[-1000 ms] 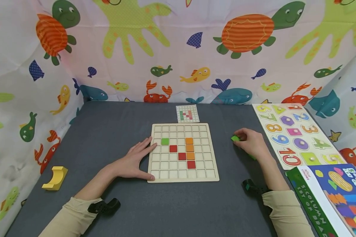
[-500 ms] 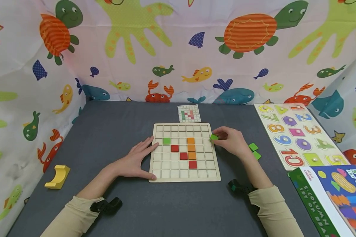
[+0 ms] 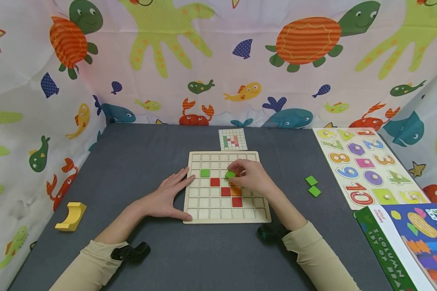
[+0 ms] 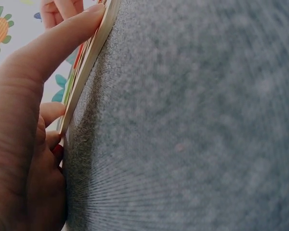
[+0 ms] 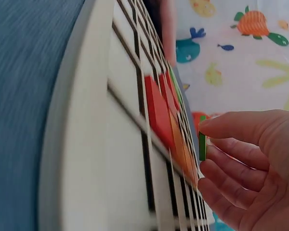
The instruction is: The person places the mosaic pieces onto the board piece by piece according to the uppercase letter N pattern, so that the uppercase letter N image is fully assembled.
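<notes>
Green tile (image 3: 230,174) | pinched by right hand (image 3: 252,176) above grid board (image 3: 204,203), touched by spread left hand (image 3: 164,198) | apparently placing; next: align, lower

The worktop (image 3: 211,256) before me is dark grey, the gridded board (image 3: 204,203) cream, the tiles (image 3: 215,182) red, orange and green, the white cloth (image 3: 222,60) turtle-patterned.

Pinched green tile (image 5: 202,146), apparently above board (image 5: 89,159)

Four green tiles (image 3: 230,174), three red tiles (image 3: 215,182), at least one orange tile (image 3: 236,192), one grid board (image 3: 205,204), one card (image 3: 233,139), one box (image 3: 408,246) are showing.
</notes>
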`<move>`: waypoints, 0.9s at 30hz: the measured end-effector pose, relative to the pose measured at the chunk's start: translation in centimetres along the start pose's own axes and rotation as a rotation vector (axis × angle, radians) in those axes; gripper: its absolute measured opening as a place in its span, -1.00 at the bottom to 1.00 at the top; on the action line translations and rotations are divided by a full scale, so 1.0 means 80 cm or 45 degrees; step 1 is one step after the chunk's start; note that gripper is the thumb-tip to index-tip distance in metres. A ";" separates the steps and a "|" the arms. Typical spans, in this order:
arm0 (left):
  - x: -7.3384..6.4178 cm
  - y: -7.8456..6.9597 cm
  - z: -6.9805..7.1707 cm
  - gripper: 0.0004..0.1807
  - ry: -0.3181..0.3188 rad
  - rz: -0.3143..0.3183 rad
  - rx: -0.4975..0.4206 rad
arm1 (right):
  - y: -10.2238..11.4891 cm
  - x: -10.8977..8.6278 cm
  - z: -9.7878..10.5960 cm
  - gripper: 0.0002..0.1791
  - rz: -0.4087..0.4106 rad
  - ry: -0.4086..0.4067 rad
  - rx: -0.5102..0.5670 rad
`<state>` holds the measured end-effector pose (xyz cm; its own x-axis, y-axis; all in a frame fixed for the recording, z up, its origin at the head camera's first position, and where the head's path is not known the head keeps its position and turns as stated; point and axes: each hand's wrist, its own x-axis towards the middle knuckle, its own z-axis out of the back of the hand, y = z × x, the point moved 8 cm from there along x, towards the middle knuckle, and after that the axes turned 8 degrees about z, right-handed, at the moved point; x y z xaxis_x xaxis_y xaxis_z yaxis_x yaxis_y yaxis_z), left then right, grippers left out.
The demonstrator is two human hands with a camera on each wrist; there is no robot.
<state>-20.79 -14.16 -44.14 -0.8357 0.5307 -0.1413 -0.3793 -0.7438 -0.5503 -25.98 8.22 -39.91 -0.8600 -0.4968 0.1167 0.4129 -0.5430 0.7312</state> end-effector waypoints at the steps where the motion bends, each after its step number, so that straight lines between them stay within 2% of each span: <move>1: 0.000 0.000 0.000 0.26 0.001 -0.001 -0.001 | 0.004 0.003 -0.005 -0.67 0.009 0.008 0.002; 5: -0.001 0.000 0.002 0.26 0.004 -0.006 -0.003 | 0.019 0.013 -0.023 -0.69 0.043 0.029 0.002; 9: -0.001 0.002 0.002 0.25 0.002 -0.006 0.003 | 0.037 0.022 -0.043 -0.72 0.143 0.049 -0.014; 14: -0.001 0.001 0.002 0.24 0.006 -0.004 0.003 | 0.052 0.028 -0.063 -0.77 0.217 0.073 -0.113; 17: -0.002 0.000 0.002 0.24 0.005 -0.003 0.003 | 0.056 0.030 -0.068 -0.78 0.236 0.070 -0.158; 27: -0.002 0.000 0.001 0.24 -0.003 -0.005 -0.010 | 0.062 0.029 -0.074 -0.78 0.328 0.087 -0.164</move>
<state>-20.68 -14.25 -44.07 -0.8350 0.5328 -0.1374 -0.3795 -0.7384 -0.5574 -24.11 0.36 -39.98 -0.7018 -0.6712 0.2388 0.6533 -0.4726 0.5915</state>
